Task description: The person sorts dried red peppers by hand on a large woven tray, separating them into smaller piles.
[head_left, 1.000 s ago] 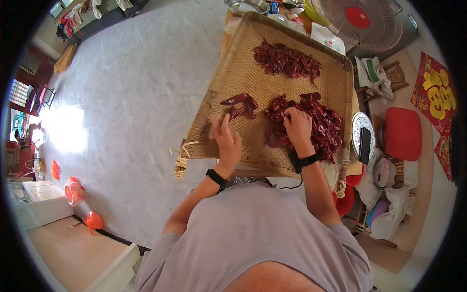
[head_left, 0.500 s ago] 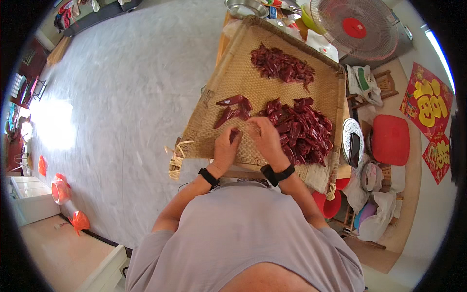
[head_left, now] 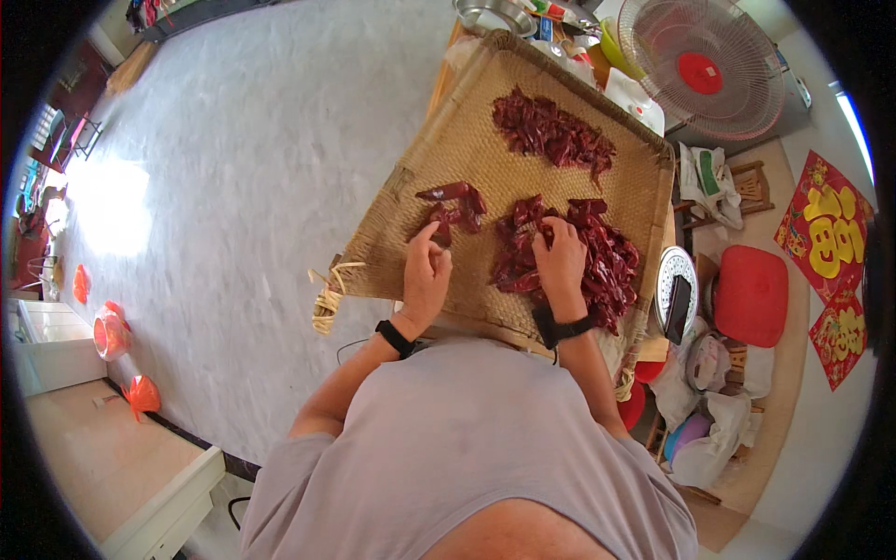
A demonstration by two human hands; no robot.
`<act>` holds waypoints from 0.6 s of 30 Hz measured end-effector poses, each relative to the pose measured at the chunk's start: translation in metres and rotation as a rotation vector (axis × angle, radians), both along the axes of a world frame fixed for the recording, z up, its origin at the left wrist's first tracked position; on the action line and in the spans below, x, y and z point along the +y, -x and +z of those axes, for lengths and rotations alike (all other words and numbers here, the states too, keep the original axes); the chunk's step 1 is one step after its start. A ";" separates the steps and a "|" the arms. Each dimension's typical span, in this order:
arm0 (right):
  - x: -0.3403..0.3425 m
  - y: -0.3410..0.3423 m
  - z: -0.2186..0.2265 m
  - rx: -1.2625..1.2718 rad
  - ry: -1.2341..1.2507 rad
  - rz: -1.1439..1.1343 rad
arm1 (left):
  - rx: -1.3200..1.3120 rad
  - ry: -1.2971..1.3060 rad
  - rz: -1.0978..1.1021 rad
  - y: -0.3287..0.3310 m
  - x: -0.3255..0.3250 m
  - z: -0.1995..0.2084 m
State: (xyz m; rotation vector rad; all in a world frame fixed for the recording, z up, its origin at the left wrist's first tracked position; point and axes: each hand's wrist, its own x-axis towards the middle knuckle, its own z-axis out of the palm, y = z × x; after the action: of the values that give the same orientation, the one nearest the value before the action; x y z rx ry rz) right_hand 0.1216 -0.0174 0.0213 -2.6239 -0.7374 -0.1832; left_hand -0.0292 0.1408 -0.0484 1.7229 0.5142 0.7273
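Observation:
On a woven bamboo tray (head_left: 392, 247) lie dried red chili peppers in three groups. My left hand (head_left: 427, 278) is at the small group of chilies (head_left: 457, 205) on the left, index finger stretched out and apart from the thumb; no chili shows in it. My right hand (head_left: 562, 266) reaches over the large pile of chilies (head_left: 607, 247), fingers bent and apart, their tips touching the pile. Its fingertips are partly hidden among the peppers. A third heap of darker, flatter chili pieces (head_left: 551, 135) lies at the tray's far side. Black bands circle both wrists.
Beyond the tray's far right corner stands a fan (head_left: 700, 73) with a red centre. A metal bowl (head_left: 495, 15) sits at the back. Right of the tray are a red stool (head_left: 749, 296) and a white perforated round (head_left: 674, 280) with a dark phone-like object on it. Grey floor stretches left.
My hands have moved apart. The left has gone to the small group and no longer shows the chili it held; the right has moved right onto the large pile.

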 end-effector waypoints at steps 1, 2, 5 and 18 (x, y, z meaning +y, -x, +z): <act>0.001 0.006 0.007 0.131 -0.072 -0.031 | -0.009 0.008 -0.063 0.000 0.001 0.002; 0.002 0.015 0.011 0.133 -0.065 -0.035 | -0.019 0.016 -0.128 -0.002 0.001 0.007; 0.014 0.042 0.007 0.424 -0.376 0.204 | 0.039 -0.126 -0.245 -0.005 -0.001 0.017; 0.019 -0.020 -0.016 0.171 0.245 0.145 | 0.069 -0.286 -0.021 -0.004 -0.008 0.018</act>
State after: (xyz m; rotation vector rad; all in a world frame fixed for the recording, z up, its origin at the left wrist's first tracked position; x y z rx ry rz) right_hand 0.1413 0.0017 0.0055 -2.7541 -0.9364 0.1827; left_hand -0.0256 0.1325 -0.0309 2.0227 0.4549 0.7566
